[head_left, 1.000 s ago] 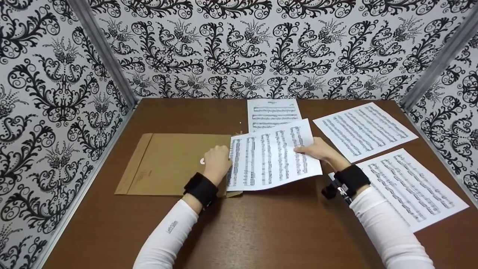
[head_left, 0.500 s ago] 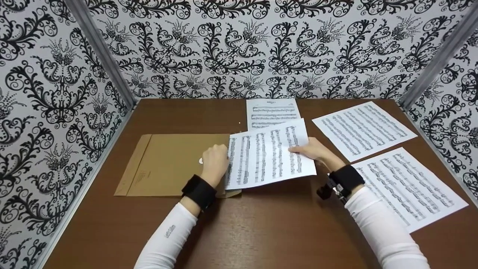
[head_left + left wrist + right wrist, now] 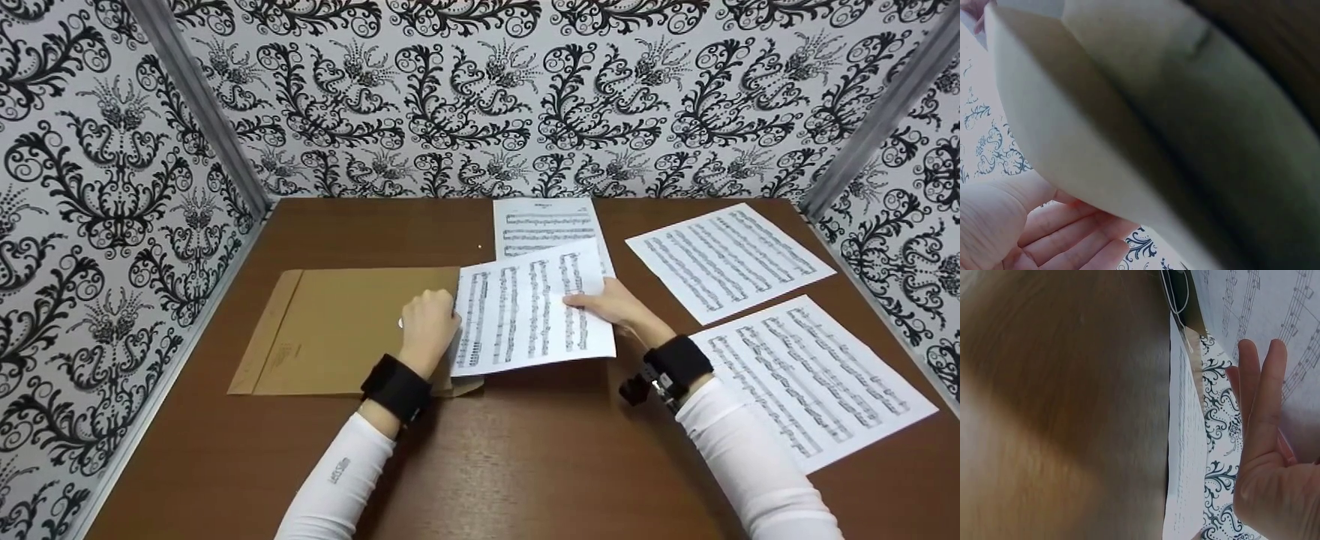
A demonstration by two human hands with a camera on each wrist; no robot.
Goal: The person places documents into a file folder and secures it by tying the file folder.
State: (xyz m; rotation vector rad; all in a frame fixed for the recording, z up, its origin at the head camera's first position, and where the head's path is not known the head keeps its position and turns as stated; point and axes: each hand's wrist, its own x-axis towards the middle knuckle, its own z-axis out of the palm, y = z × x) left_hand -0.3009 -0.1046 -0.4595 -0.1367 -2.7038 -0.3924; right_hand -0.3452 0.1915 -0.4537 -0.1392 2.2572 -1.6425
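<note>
A brown paper envelope [image 3: 352, 330] lies flat on the table, its mouth facing right. At that mouth my left hand [image 3: 429, 324] grips the upper layer's edge; in the left wrist view the left hand [image 3: 1067, 230] lies at the edge of the envelope [image 3: 1067, 112], which gapes open. A sheet of music [image 3: 517, 311] has its left end at or inside the mouth; how deep it reaches is hidden. My right hand [image 3: 619, 309] pinches the sheet's right side, thumb on top. Seen from the right wrist, fingers of the right hand [image 3: 1269, 422] extend under the sheet [image 3: 1275, 304].
Another music sheet [image 3: 546, 222] lies behind, partly covered by the held one. Two more lie to the right: a far sheet [image 3: 731, 259] and a near sheet [image 3: 817, 382]. Patterned walls [image 3: 480, 97] enclose the brown table [image 3: 510, 465]. String [image 3: 1182, 304] hangs by the envelope.
My right hand has moved left with the sheet, and less of the sheet shows beyond the envelope's mouth. The left hand stays at the mouth, almost unmoved.
</note>
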